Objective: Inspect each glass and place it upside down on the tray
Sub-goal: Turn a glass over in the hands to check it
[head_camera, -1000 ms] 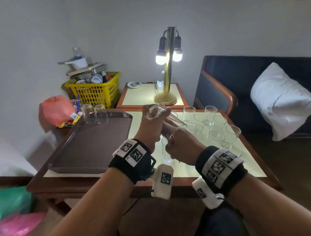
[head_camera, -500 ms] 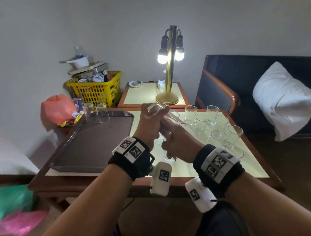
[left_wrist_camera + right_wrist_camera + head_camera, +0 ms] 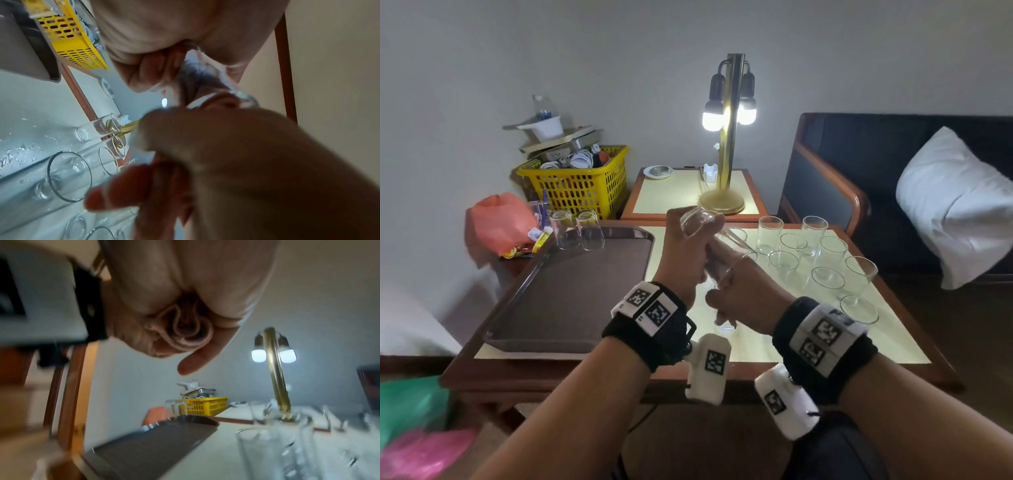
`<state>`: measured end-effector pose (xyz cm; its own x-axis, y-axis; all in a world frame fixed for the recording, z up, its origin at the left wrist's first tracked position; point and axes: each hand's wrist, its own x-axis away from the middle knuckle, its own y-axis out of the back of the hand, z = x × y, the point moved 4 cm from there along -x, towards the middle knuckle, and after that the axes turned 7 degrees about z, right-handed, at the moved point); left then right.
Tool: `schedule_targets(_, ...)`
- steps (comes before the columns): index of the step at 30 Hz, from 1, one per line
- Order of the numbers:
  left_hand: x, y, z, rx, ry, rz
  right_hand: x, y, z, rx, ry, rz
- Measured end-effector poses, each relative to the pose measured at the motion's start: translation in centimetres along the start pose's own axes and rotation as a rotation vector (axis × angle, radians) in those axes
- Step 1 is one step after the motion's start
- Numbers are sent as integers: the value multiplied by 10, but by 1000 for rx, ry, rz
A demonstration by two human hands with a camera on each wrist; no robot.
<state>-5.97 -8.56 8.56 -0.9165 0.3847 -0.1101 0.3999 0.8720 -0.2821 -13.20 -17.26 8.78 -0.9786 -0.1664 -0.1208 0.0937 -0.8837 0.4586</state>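
A lamp-lit corner holds a low table [image 3: 774,353] with a pale top. Above its middle both hands share one glass [image 3: 700,219], tilted, its thick base up by the left fingers. The left hand [image 3: 683,253] curls round the upper part; the right hand [image 3: 739,298] is curled at the lower end, though whether it grips the rim or only steadies it cannot be told (its wrist view is blurred).

To inspect well, the person would likely turn the glass slowly against the lamp [image 3: 729,113] straight ahead, keeping one firm hold while the other shifts.

Left of the left hand lies the tray [image 3: 571,301], with two glasses [image 3: 577,229] already inverted at its far end. Right of the right hand stand about ten upright ones [image 3: 822,253], close enough for an elbow to knock. The path leftward to the tray looks open.
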Motion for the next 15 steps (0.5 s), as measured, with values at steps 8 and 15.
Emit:
schedule_targets(8, -6, 6, 5, -84, 74, -5, -2, 6, -7, 376, -11, -8)
schedule_targets(15, 1, 4, 0, 106, -2, -62, -2, 3, 11, -176, 16, 93)
